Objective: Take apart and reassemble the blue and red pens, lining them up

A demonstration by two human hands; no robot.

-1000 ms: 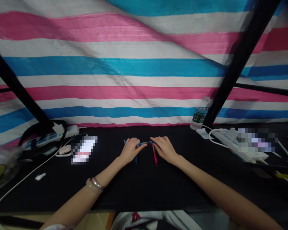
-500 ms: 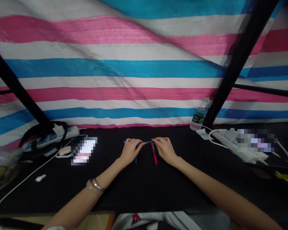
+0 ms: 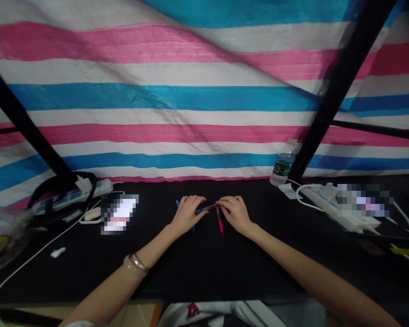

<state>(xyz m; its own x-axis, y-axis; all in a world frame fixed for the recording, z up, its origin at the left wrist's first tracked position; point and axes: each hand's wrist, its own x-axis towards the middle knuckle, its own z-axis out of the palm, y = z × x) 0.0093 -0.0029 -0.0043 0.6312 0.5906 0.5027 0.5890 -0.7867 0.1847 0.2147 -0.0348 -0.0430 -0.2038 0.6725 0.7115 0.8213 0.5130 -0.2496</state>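
Note:
A dark blue pen (image 3: pixel 206 209) is held slightly slanted between my two hands above the black tabletop. My left hand (image 3: pixel 187 214) is at the pen's left end, its thumb along the near side and a forefinger raised off the barrel; its other fingertips are hidden. At the pen's right end, my right hand (image 3: pixel 235 212) pinches it between thumb and fingers. A pink pen (image 3: pixel 220 224) lies below, pointing toward me, its far end close to the right fingertips. Another blue pen (image 3: pixel 193 229) lies on the table, partly covered by my left hand.
A glowing phone (image 3: pixel 120 214) lies left, near a power strip (image 3: pixel 104 187) and a white earbud (image 3: pixel 58 252). Toward the back right stands a water bottle (image 3: pixel 282 168), beside another power strip (image 3: pixel 347 215) with cables. Striped sheeting (image 3: pixel 191 97) hangs behind the table.
My left forefinger has lifted and spread from the thumb, showing more of the held pen. The pen's left end now tilts lower and toward me. The right hand has barely moved.

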